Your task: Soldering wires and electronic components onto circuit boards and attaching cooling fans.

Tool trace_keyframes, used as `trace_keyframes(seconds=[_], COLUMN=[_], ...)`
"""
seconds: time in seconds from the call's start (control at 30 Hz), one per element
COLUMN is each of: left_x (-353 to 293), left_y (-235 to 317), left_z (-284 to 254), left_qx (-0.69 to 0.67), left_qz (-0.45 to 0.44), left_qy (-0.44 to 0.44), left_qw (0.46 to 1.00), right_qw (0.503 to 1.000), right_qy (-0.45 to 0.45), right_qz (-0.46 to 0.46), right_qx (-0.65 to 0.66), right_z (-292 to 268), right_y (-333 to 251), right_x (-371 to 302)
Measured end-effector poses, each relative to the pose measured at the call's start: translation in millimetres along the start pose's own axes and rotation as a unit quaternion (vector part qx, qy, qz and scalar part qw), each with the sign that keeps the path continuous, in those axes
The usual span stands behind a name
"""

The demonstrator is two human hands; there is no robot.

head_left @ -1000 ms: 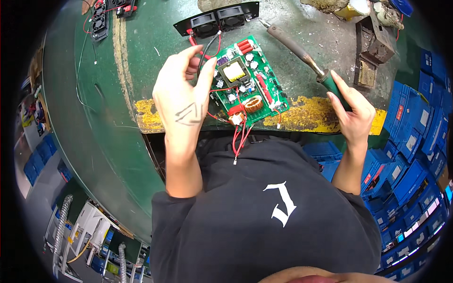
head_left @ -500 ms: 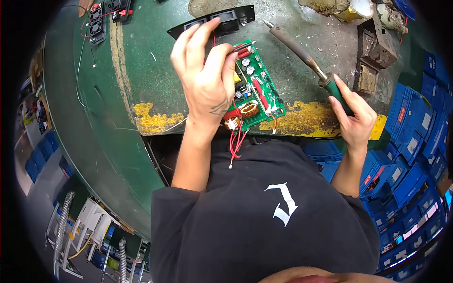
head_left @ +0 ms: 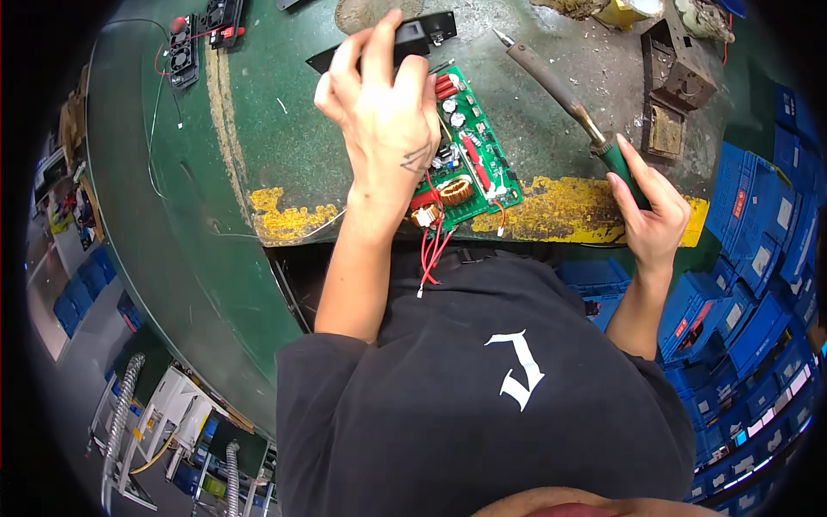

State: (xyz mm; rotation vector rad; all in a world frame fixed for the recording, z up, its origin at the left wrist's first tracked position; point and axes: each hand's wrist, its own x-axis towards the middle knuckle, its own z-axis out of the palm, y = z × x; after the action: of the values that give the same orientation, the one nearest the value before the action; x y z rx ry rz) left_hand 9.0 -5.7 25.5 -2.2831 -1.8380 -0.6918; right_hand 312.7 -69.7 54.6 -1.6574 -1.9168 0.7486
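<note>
Left hand (head_left: 392, 116) hides left part of green circuit board (head_left: 493, 159), middle of fan panel (head_left: 441, 28); grip unclear.

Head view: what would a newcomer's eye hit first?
First, the bright green circuit board near the bench's front edge, partly hidden by the left hand. Then the soldering iron in the right hand, tip toward the upper left. Blue crates fill the right side.
</note>
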Motion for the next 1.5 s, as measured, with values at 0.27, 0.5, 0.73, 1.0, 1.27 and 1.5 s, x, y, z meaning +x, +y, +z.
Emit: trace_keyframes(seconds=[0.27,0.5,0.73,1.0,1.27,1.5], left_x=[-19,-11,-5,3,16,8], left_y=[-2,5,16,24,29,28], left_z=[4,4,-12,-14,12,8], left_qx=[-0.039,-0.023,-0.036,0.015,-0.172,-0.155], left_qz=[-0.024,-0.052,-0.035,0.006,0.039,0.040], left_qy=[0.029,0.023,-0.005,0.015,0.286,0.293], left_qw=[0.999,0.998,0.999,1.000,0.942,0.943], right_qw=[1.000,0.999,0.998,0.996,0.996,0.994], right_qy=[0.008,-0.034,-0.052,-0.076,-0.061,-0.035], right_qz=[-0.018,-0.014,-0.044,-0.042,-0.062,-0.101], right_qx=[0.003,-0.002,0.005,-0.007,-0.017,-0.002], right_z=[0,-1,7,10,12,12], right_y=[-4,-3,-1,0,1,-2], right_x=[-6,-2,12,17,19,20])
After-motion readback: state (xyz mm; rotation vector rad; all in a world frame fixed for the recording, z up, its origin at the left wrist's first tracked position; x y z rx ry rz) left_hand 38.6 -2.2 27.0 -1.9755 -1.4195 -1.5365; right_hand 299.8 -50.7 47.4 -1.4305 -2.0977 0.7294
